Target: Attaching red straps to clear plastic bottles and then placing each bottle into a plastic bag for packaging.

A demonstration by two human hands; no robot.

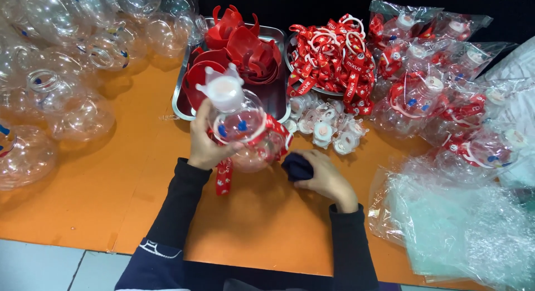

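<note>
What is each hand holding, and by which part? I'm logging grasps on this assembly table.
Left hand: the clear round bottle, gripped on its side below the white cap. Right hand: a dark cloth, bunched in the fingers.

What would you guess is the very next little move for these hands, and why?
Probably bring the dark cloth in the right hand up against the clear round bottle that the left hand holds: the cloth sits right beside the bottle, bunched in the fingers.
</note>
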